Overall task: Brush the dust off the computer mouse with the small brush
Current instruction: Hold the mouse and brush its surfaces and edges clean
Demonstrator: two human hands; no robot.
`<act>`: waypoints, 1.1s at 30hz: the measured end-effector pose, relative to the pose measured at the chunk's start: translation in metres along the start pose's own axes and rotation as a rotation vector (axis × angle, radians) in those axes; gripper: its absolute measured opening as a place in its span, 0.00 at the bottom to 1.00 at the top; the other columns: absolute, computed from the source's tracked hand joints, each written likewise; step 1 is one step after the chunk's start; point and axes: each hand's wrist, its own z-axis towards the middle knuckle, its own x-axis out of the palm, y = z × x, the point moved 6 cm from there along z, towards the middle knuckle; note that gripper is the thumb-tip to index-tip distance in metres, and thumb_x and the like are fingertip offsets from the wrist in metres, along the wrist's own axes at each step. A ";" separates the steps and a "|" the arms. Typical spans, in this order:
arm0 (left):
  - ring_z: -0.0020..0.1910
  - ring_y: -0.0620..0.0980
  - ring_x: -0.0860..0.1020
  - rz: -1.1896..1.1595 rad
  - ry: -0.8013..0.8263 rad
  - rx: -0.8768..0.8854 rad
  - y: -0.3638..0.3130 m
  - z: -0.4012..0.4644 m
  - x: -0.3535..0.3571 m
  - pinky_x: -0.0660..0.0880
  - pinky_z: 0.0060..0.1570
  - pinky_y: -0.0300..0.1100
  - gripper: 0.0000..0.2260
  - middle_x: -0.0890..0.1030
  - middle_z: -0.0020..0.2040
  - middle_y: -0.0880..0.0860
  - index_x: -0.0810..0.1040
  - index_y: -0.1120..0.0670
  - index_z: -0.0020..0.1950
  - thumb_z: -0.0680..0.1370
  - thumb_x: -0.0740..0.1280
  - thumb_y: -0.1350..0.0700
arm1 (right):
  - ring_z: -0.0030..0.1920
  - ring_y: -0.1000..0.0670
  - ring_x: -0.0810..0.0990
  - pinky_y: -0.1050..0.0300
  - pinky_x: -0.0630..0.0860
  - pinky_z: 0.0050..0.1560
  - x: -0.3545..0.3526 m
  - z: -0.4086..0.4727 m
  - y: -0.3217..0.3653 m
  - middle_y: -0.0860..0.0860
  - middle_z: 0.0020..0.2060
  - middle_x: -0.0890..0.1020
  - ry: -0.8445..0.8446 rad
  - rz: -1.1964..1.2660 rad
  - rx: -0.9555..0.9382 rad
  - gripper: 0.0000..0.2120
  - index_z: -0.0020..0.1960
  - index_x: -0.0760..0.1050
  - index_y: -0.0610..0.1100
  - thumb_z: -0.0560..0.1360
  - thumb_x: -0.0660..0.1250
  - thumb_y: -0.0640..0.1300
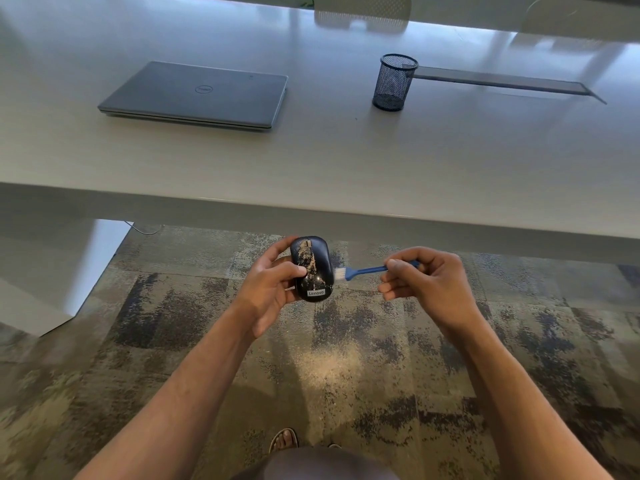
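While my left hand (273, 282) holds the computer mouse (312, 269) up in the air over the carpet (173, 341), I can see tan dust all down its dark top. The mouse sits in front of the desk edge (311, 209), not on the desk. My left fingers wrap round its far side and my thumb (294, 270) presses on the near side, so it is held by its two sides and the top is left bare.

My right hand (420, 277) pinches the blue handle of the small brush (363, 270) between thumb and fingers. The white bristles are right at the right edge of the mouse, touching it or almost touching; I cannot tell which.

I think the mouse is light and hard, with a smooth shell that could slip, so the sides are the best place to hold it. It could crack or stop working if it fell. The brush looks very light, with a thin stiff handle and soft bristles that bend. Holding it near the end gives a soft, easy sweep.

Some pale dust lies on the carpet below. A closed laptop (197, 95) and a mesh pen cup (393, 83) sit far back on the desk.
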 end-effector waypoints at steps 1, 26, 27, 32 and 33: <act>0.49 0.58 0.84 0.004 0.003 -0.001 0.000 0.000 0.000 0.80 0.44 0.51 0.27 0.83 0.55 0.59 0.77 0.50 0.64 0.66 0.71 0.65 | 0.36 0.42 0.86 0.56 0.84 0.38 -0.001 0.002 0.002 0.40 0.37 0.86 -0.012 0.021 -0.003 0.04 0.49 0.82 0.38 0.78 0.69 0.36; 0.52 0.58 0.82 0.000 0.020 -0.027 -0.007 -0.001 0.004 0.80 0.43 0.48 0.28 0.78 0.61 0.63 0.74 0.52 0.67 0.67 0.70 0.64 | 0.35 0.43 0.85 0.56 0.83 0.37 0.008 0.006 -0.002 0.39 0.37 0.85 -0.047 0.086 0.062 0.04 0.48 0.81 0.35 0.78 0.68 0.34; 0.53 0.60 0.81 0.003 0.020 -0.028 -0.007 -0.002 0.004 0.80 0.44 0.49 0.29 0.78 0.61 0.64 0.74 0.52 0.67 0.67 0.70 0.64 | 0.35 0.43 0.85 0.56 0.83 0.37 0.005 0.005 0.000 0.39 0.37 0.86 -0.059 0.086 0.053 0.04 0.48 0.81 0.36 0.78 0.68 0.34; 0.54 0.60 0.80 0.007 0.021 -0.034 -0.006 0.000 0.007 0.81 0.45 0.49 0.30 0.76 0.63 0.64 0.71 0.54 0.70 0.69 0.70 0.65 | 0.36 0.43 0.86 0.56 0.83 0.40 0.017 0.006 0.004 0.40 0.38 0.86 -0.032 0.090 0.026 0.04 0.49 0.81 0.37 0.78 0.68 0.36; 0.54 0.59 0.80 0.005 0.021 -0.034 -0.006 0.000 0.008 0.81 0.45 0.49 0.29 0.76 0.63 0.64 0.71 0.54 0.70 0.70 0.69 0.65 | 0.36 0.42 0.86 0.56 0.83 0.40 0.020 0.005 0.002 0.40 0.38 0.86 -0.026 0.081 0.027 0.04 0.49 0.81 0.37 0.78 0.68 0.36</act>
